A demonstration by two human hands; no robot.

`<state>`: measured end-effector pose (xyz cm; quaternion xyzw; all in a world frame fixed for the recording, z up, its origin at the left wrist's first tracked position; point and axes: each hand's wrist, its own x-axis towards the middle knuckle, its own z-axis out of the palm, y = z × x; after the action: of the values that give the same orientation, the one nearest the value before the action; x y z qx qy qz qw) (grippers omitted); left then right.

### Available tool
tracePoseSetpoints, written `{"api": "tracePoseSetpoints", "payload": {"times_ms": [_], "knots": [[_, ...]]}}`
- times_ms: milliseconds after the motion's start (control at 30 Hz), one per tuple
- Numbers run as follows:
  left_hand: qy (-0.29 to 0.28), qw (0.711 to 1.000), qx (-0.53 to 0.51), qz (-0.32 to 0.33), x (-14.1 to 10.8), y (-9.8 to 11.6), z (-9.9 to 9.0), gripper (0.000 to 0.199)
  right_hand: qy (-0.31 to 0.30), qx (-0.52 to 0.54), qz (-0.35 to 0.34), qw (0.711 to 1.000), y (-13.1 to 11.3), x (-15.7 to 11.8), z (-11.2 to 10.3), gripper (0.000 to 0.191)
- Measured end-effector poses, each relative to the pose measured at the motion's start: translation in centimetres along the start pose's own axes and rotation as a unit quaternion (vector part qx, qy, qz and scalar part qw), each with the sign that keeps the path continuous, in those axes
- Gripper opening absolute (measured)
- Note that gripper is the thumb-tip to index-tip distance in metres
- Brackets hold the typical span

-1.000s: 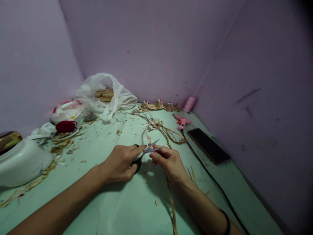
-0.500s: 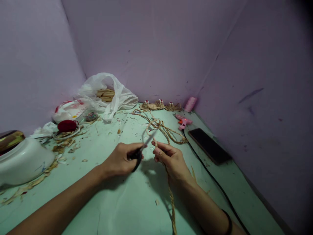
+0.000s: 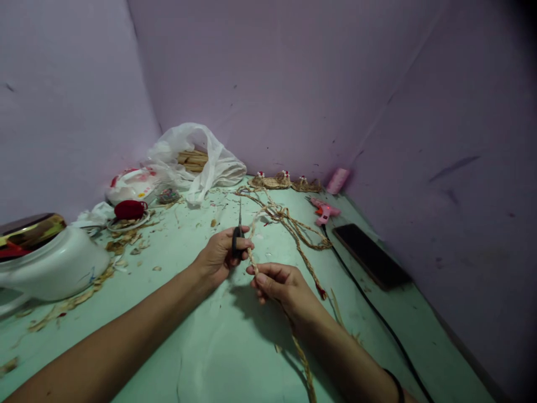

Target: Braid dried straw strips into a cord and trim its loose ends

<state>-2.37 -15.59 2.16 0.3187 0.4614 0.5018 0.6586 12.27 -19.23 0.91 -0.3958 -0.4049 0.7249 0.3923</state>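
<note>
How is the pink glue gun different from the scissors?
The glue gun is mostly pink, while the scissors have a black handle and grey blades. The glue gun lies on the green table; the scissors are up in the left hand. The glue gun has a black cord; the scissors show none. Both have a handle.

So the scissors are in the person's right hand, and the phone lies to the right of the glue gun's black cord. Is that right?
Not quite: the head view shows the scissors in the left hand. The phone does lie right of the black cord of the glue gun.
</note>
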Motion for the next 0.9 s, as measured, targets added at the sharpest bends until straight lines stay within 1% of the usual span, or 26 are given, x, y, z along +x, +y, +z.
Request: {"api": "tracePoseSetpoints", "payload": {"times_ms": [67,133,200,300,400,533,700,767,900], "knots": [[0.030,0.998,0.031,0.053,0.0,0.2,0.1,0.045,-0.009,-0.002,0.034,0.999,0.0,0.0,-0.1,0.027],[0.041,0.992,0.067,0.103,-0.2,0.3,0.2,0.045,-0.029,-0.014,0.044,0.998,0.0,-0.1,-0.2,0.028],[0.040,0.987,0.082,0.129,-0.3,0.3,0.3,0.043,-0.040,-0.029,0.025,0.998,0.1,-0.1,-0.2,0.027],[0.034,0.985,0.084,0.148,-0.4,0.1,0.5,0.043,-0.026,-0.033,0.001,0.999,0.1,-0.1,-0.1,0.026],[0.017,0.984,0.082,0.156,-0.3,-0.2,0.7,0.041,-0.017,-0.001,0.002,1.000,-0.1,0.0,-0.1,0.027],[-0.004,0.987,0.066,0.149,-0.2,-0.6,0.7,0.042,0.003,0.037,0.008,0.999,-0.2,0.4,-0.2,0.027],[-0.010,0.989,0.028,0.142,0.2,-0.9,0.4,0.045,0.015,0.038,0.015,0.999,-0.3,0.2,-0.3,0.027],[-0.012,0.989,0.051,0.141,0.4,-0.9,0.2,0.044,0.023,0.037,0.013,0.999,-0.4,0.1,-0.3,0.026],[-0.003,0.975,0.167,0.144,0.2,-0.6,-0.6,0.039,0.039,0.048,0.012,0.998,-0.7,0.3,-0.7,0.027]]}}
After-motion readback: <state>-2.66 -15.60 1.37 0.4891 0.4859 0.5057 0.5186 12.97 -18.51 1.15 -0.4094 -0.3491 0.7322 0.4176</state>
